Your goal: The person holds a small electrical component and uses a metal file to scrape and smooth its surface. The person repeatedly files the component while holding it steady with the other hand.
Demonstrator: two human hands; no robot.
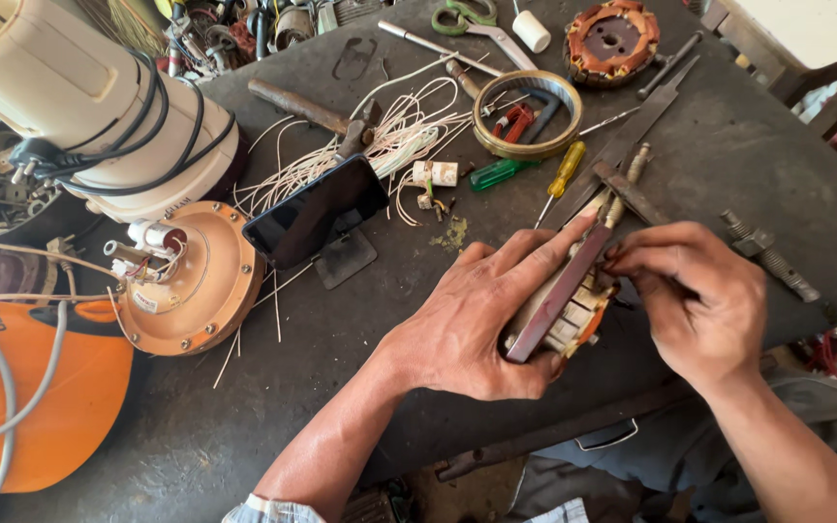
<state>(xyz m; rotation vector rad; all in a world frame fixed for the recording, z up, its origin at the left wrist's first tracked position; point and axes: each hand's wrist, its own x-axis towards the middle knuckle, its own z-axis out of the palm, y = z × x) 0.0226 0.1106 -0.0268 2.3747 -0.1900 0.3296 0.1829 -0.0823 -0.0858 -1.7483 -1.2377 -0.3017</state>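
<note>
The left hand (477,324) lies over a motor core (573,310), a pale block of wound metal with an orange edge, near the front edge of the dark desk (728,155). Its fingers (535,257) are spread across the top of the core and press a flat metal strip (559,295) against it, the strip running slantwise from the palm up toward the fingertips. The right hand (704,300) comes in from the other side, touching the core's right edge; its fingers are bunched together at that edge, though whether they pinch a small part there is hard to tell, since the knuckles hide it.

Just beyond the hands lie a long flat file (632,131) and a rusty bar (627,189) crossing it. Farther up the desk sits a brass ring (481,121) with red-handled pliers (513,121) inside it, and beside it a green-handled screwdriver (496,174) and a yellow-handled screwdriver (566,169). A second round motor winding (612,39) rests near the far edge. A tangle of white wires (380,145) spreads under a hammer (312,108). A dark phone (314,211) leans on a small stand, well to the left of the hands. Next to it is a tan round motor housing (196,286), and behind that a cream appliance body (79,97) wrapped with a black cord. An orange casing (41,407) fills the lower left corner.
</note>
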